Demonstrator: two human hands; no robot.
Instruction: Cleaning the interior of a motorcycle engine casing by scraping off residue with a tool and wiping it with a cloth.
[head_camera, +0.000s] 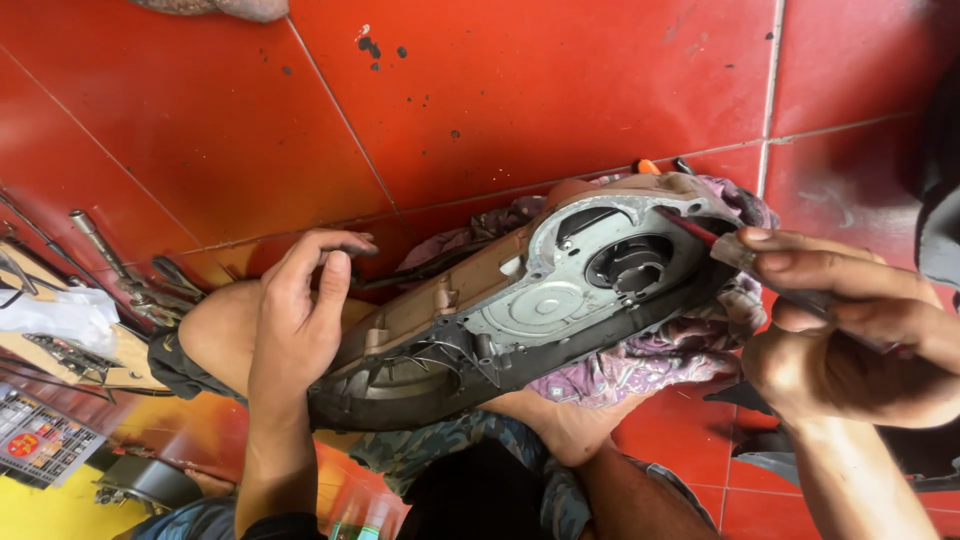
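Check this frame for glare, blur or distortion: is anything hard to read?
Head view: sharp on the grey metal cover; soft sheen, not blown out, on the red tiles; left hand crisp; right hand near the edge, slightly soft, gripping a screwdriver; tile lines bow slightly; bottom edge dark.

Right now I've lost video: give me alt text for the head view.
A brown and grey engine cover lies on patterned cloth across the person's lap, above a red tiled floor. The right hand holds a red-tipped screwdriver at the cover's round opening; the left hand pinches something small beside it.
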